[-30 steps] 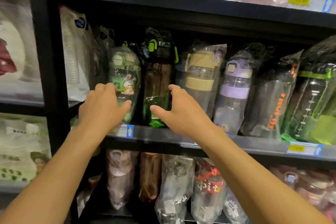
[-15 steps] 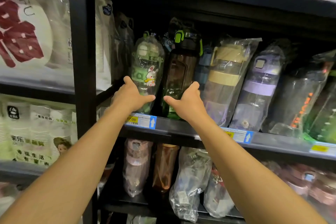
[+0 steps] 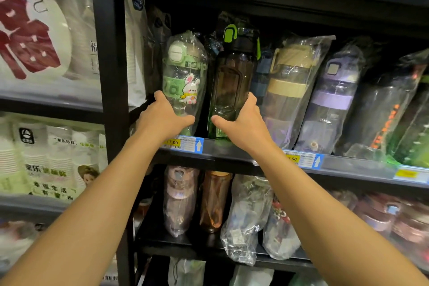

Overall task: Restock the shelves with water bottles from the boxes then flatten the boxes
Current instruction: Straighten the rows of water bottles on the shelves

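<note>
Left hand lower on rabbit bottle (black shelf).

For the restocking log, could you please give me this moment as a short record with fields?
left hand: grips the lower part of the bunny bottle
right hand: grips the lower part of the dark bottle
bottles held: side by side at the shelf front, roughly upright
to the right: tan bottle, then purple bottle, both in clear wrap, leaning
price tag: on the shelf edge under the bunny bottle
</note>
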Demonstrator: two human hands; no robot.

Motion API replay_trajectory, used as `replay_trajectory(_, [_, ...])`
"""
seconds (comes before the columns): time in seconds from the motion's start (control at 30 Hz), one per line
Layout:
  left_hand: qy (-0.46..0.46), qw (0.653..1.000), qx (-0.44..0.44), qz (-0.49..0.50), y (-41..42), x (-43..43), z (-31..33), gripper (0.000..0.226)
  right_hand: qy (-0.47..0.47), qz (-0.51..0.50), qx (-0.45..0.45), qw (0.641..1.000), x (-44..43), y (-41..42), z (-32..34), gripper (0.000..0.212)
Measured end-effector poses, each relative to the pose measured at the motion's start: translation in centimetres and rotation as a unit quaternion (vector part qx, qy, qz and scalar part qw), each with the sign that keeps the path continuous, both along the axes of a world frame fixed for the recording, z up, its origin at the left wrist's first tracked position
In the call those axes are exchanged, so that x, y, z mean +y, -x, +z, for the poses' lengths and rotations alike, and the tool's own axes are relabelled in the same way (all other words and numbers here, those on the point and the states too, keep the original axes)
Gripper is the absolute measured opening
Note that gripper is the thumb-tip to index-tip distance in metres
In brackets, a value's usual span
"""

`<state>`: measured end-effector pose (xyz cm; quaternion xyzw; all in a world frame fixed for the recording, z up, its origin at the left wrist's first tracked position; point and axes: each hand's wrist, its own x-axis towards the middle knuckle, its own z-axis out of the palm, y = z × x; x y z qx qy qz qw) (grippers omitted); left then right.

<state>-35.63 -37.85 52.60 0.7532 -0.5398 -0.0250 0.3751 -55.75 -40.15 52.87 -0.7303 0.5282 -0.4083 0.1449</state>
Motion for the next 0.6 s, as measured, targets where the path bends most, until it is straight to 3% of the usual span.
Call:
replay_trajectory(0.3, [0.004, 1.0, 0.005, 0.006, 0.2, 1.7, -0.1, 0.103, -0.03, 0.002, 0.012, 0.999, 1.6, 0.7, 0.5, 0.114])
replay_trajectory(0.43, [-0.002, 1.0, -0.016, 0.022, 0.7, 2.7, -0.1, 0.106, -0.011, -0.016, 0.085, 0.996, 3.4, 1.6, 0.4, 0.102])
replay_trajectory(0.6, [-0.031, 0.99, -0.126, 0.05, 2.4, 5.8, 0.0, 0.083, 0.043, -0.016, 0.233, 0.971, 6.4, 3.9, 0.3, 0.074])
